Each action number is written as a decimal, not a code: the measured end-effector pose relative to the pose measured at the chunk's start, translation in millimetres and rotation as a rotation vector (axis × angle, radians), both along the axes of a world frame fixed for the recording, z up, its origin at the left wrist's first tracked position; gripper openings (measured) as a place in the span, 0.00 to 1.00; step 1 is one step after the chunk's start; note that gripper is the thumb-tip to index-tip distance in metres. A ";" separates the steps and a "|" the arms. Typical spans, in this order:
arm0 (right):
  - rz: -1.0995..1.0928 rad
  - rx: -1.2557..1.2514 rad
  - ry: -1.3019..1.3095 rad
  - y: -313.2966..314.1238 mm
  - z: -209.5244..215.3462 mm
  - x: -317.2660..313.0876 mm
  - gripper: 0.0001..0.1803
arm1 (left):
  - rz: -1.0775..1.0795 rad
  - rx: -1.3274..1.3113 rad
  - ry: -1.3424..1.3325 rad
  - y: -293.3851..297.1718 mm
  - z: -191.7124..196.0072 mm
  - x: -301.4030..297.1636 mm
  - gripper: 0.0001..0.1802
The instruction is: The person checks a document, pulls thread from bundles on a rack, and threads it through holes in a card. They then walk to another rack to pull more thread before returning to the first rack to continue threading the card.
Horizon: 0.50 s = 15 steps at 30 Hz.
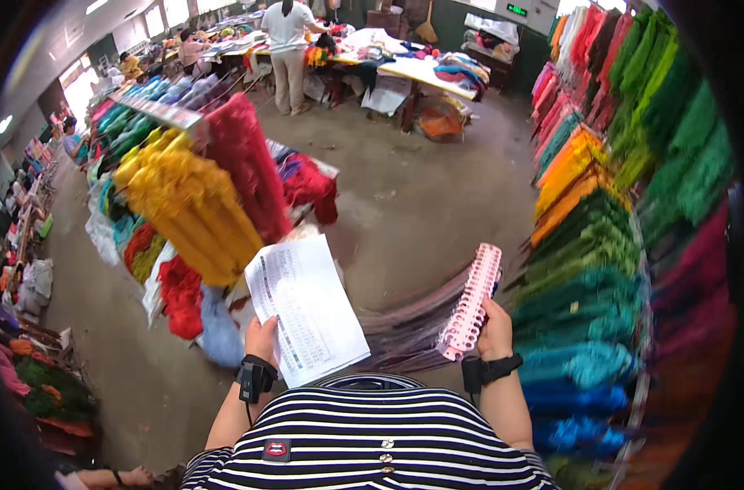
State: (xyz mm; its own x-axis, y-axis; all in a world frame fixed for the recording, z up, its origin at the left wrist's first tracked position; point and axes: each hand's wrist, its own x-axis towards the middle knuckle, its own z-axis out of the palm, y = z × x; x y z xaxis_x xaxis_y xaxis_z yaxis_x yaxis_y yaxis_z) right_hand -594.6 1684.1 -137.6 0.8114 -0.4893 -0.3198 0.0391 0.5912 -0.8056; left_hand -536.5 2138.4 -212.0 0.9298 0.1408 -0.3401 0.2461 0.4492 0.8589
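Note:
My left hand (262, 337) grips the lower edge of a white printed sheet of paper (305, 305), held up in front of my striped shirt. My right hand (495, 328) holds a long pink perforated strip (473, 302) with several thin threads (405, 318) hanging from its holes and sweeping left, blurred. Each wrist carries a black strap; a small black device hangs from the left one (253, 380). Hanging bundles of teal and green yarn (588, 310) are just right of my right hand.
A rack of yellow (188, 204) and red yarn bundles (245, 163) stands left. The right wall is lined with hanging yarn in green, orange, pink and blue (633, 163). A person (289, 49) stands at far tables piled with yarn. Grey concrete floor (421, 196) lies between.

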 end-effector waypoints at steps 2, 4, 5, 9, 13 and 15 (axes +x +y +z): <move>-0.049 -0.038 0.024 -41.9 -5.0 46.2 0.13 | -0.019 -0.122 0.006 -44.5 -12.3 61.8 0.15; -0.016 -0.046 0.011 -73.8 16.8 100.8 0.13 | -0.018 -0.128 0.014 -85.6 -12.6 115.2 0.16; 0.004 -0.050 -0.006 -85.1 31.5 129.8 0.13 | -0.031 -0.131 0.018 -101.4 -11.0 144.3 0.17; 0.095 -0.068 -0.038 -129.0 44.0 232.9 0.14 | -0.046 -0.045 0.072 -152.8 5.3 248.5 0.17; 0.166 -0.129 -0.046 -170.9 45.3 347.6 0.13 | 0.024 -0.133 0.037 -184.6 -3.1 351.0 0.16; 0.225 -0.168 -0.079 -178.7 55.5 411.7 0.12 | 0.117 -0.080 0.118 -196.4 -1.1 407.9 0.15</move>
